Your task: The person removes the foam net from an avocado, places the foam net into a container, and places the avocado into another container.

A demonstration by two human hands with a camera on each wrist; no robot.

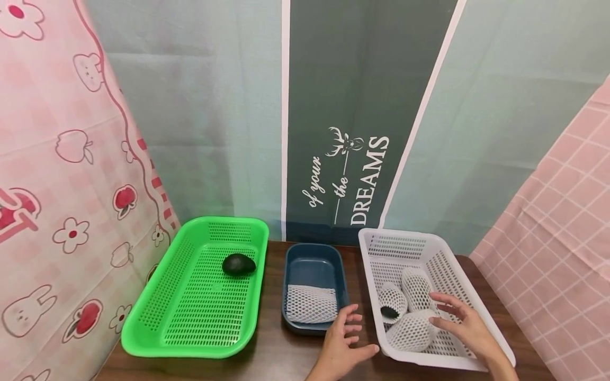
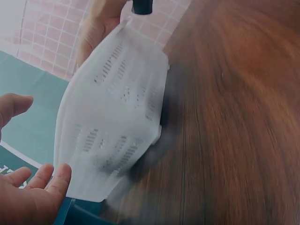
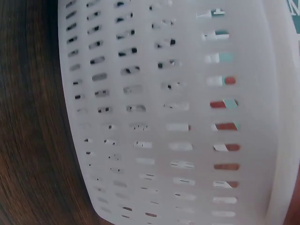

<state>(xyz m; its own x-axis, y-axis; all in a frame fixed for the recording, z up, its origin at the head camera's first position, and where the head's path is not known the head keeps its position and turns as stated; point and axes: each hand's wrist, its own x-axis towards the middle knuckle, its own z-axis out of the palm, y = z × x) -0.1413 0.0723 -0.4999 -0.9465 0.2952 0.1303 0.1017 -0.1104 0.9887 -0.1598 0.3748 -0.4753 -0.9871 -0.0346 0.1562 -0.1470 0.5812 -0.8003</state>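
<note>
In the head view my right hand (image 1: 462, 323) reaches over the white basket (image 1: 481, 312), fingers apart, its fingertips right at the white foam-netted pieces inside. One netted piece (image 1: 412, 332) lies nearest, a taller one (image 1: 416, 288) leans behind it, and a third (image 1: 392, 301) shows a dark end through its sleeve. Between the white basket and the blue tray (image 1: 312, 259) hovers my left hand (image 1: 340, 341), fingers spread with nothing in them. An empty-looking white foam net sleeve (image 1: 312, 304) lies flat in that tray.
On the left a green basket (image 1: 190, 349) holds a dark avocado (image 1: 238, 264). All containers stand on a brown wooden table (image 1: 271, 338). Printed curtains (image 1: 229, 132) hang close behind and along both sides. The right wrist view mostly shows the slotted basket wall (image 3: 253, 117).
</note>
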